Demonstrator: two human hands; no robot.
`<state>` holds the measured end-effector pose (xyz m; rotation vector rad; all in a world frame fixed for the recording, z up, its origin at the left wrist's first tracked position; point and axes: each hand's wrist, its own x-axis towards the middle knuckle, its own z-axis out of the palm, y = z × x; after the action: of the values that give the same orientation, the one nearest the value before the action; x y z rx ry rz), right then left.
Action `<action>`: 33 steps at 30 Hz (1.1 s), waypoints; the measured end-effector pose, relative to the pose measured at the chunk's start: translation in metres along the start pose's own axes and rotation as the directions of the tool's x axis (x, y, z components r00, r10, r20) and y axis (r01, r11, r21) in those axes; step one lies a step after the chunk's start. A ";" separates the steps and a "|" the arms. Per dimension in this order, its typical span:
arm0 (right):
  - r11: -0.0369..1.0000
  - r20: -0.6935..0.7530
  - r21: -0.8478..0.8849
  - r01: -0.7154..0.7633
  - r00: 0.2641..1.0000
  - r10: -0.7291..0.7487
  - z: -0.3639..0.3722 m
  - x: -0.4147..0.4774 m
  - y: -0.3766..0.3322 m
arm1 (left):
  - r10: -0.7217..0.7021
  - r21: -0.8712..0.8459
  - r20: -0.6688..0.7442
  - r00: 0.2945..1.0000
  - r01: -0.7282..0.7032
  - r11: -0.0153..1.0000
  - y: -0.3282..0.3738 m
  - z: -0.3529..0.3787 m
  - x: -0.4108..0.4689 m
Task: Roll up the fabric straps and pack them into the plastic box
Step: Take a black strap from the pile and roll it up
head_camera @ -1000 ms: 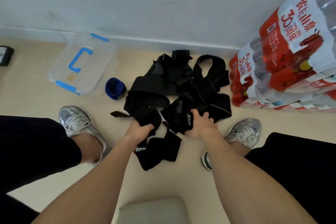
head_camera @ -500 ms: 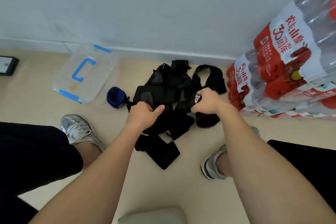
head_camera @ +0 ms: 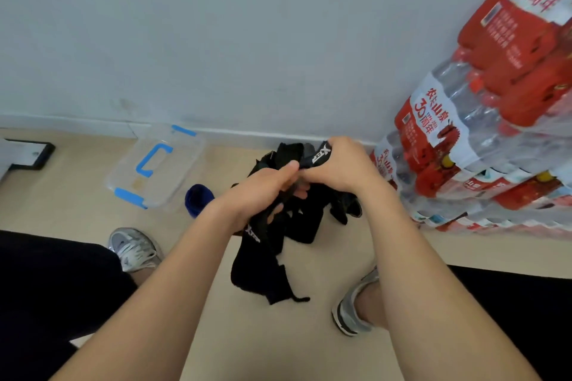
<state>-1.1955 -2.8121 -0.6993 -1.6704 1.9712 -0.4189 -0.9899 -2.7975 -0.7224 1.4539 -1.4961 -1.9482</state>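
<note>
early going, i judge: the left hand point(head_camera: 263, 192) and right hand point(head_camera: 340, 167) both curl round a black strap point(head_camera: 260, 269) lifted off the floor, unrolled. a blue roll point(head_camera: 198, 199) lies just beside the plastic box point(head_camera: 154, 170), whose lid looks on; packing remains.

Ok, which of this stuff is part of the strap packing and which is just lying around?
Part of the job: black fabric straps, gripped by left hand and right hand; clear plastic box; blue roll, possibly a rolled strap.
Just lying about: packs of bottled water; black-framed object by the wall.
</note>
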 end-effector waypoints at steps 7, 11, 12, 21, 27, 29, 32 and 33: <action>0.898 0.515 0.420 -0.135 0.850 -0.113 0.000 -0.017 0.017 | -0.128 -0.330 -0.216 0.968 0.051 0.943 -0.012 0.029 0.001; 0.905 0.800 0.295 -0.306 0.598 -0.058 0.009 -0.015 0.043 | -0.180 -0.378 -0.322 0.930 0.048 0.924 -0.015 0.022 -0.002; 0.933 0.830 0.201 -0.299 0.558 0.000 0.015 -0.014 0.049 | -0.194 -0.399 -0.325 0.926 0.052 0.916 -0.014 0.017 -0.002; 0.633 0.499 0.575 -0.519 0.835 0.231 0.066 -0.005 0.057 | -0.124 -0.084 -0.008 0.992 0.123 0.989 -0.025 -0.009 -0.016; 0.917 0.396 0.321 -0.237 0.913 0.097 0.084 -0.004 0.053 | -0.131 0.158 0.109 0.985 0.113 0.981 -0.020 -0.018 -0.027; 0.939 0.407 0.296 -0.174 0.913 0.041 0.082 -0.003 0.051 | -0.145 0.250 0.096 0.985 0.117 0.961 -0.013 -0.023 -0.031; 0.972 0.233 0.236 -0.011 0.971 -0.045 0.077 0.004 0.038 | -0.166 0.328 0.031 0.986 0.147 0.933 -0.003 -0.031 -0.033; 0.984 0.149 0.178 0.032 0.987 -0.059 0.078 0.005 0.032 | -0.168 0.340 0.001 0.986 0.157 0.927 0.000 -0.034 -0.032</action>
<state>-1.1782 -2.8037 -0.7815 -1.5898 1.7358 -0.4520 -0.9470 -2.7929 -0.7039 1.7458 -1.8517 -1.8760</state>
